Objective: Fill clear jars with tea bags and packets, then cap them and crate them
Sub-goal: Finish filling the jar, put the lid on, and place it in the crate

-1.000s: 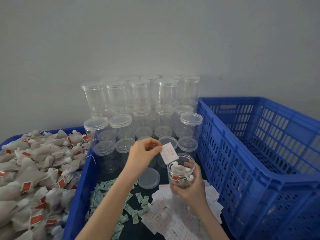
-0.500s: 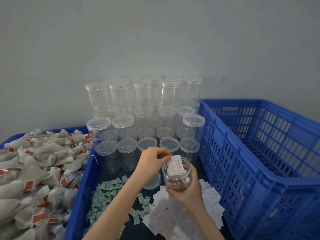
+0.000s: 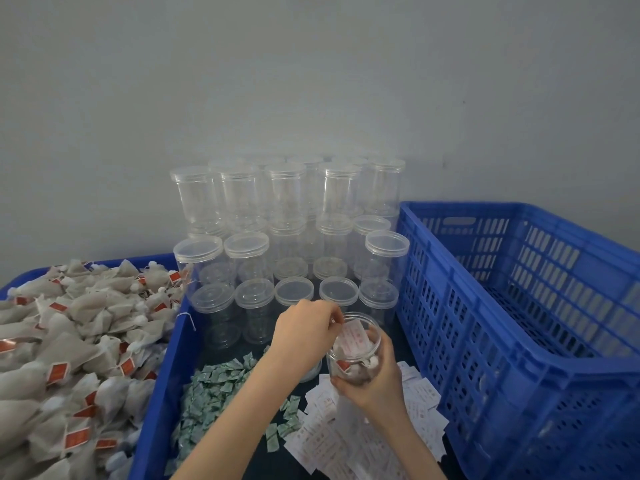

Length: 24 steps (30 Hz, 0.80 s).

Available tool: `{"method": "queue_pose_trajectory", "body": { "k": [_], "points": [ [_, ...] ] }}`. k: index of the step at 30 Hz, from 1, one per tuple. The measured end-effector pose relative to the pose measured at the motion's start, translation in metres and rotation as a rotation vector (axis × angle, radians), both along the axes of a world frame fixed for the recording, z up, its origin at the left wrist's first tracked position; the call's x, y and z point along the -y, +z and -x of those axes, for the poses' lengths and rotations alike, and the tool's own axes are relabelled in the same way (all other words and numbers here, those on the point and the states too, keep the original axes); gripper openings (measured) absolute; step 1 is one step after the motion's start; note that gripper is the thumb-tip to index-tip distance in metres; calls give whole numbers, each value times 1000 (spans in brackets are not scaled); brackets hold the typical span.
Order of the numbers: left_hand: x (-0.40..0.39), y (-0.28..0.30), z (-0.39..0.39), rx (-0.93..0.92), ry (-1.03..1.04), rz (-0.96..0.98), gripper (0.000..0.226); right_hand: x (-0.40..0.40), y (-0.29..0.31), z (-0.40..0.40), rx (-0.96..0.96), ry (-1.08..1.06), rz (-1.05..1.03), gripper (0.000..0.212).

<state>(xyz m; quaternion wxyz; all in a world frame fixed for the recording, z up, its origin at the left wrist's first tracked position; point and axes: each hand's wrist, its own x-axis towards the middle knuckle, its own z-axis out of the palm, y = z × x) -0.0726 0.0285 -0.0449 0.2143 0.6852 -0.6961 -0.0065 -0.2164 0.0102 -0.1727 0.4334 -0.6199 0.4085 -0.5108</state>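
My right hand (image 3: 372, 379) grips an open clear jar (image 3: 349, 362) with tea bags inside, held above the white paper slips (image 3: 346, 441). My left hand (image 3: 304, 332) hovers at the jar's mouth, fingertips pinching a white paper slip (image 3: 354, 337) that stands partly inside the jar. The jar's loose lid (image 3: 311, 372) lies just behind my left wrist, mostly hidden. A heap of tea bags (image 3: 69, 358) with red tags fills the bin on the left. Small green packets (image 3: 214, 393) lie scattered under my left forearm.
Stacked capped empty jars (image 3: 287, 237) stand against the grey wall behind my hands. A large blue slatted crate (image 3: 519, 306) stands at the right, its floor bare where visible. The blue bin wall (image 3: 162, 375) separates the tea bags from the work tray.
My left hand has carried the white slip from above the jar down into its mouth. My right hand has kept hold of the jar, which moved slightly left.
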Motion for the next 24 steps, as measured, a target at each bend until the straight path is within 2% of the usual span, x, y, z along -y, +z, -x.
{"method": "queue_pose_trajectory", "body": {
  "k": [4, 7, 9, 12, 14, 16, 19, 24],
  "points": [
    [-2, 2, 1, -14, -4, 24, 15, -1, 2, -1, 6, 6, 6, 101],
    [-3, 3, -1, -168, -16, 49, 10, -3, 5, -2, 9, -5, 24, 99],
    [-2, 6, -7, -352, 1, 99, 7, -4, 5, -1, 15, -8, 27, 99],
    [0, 6, -25, -807, 84, 158, 13, -5, 3, 3, 32, -20, 21, 99],
    [1, -4, -37, -1067, 198, 97, 12, -3, 0, 9, 45, -23, 20, 97],
    [-1, -18, -42, -1178, 280, -5, 10, 0, -3, 14, 59, -20, 13, 95],
    [-7, -34, -37, -1138, 245, -43, 10, 2, -5, 17, 47, -6, 12, 97],
    [-2, -18, -15, -796, 45, -25, 8, -1, -2, 12, 25, -7, 22, 99]
  ]
}}
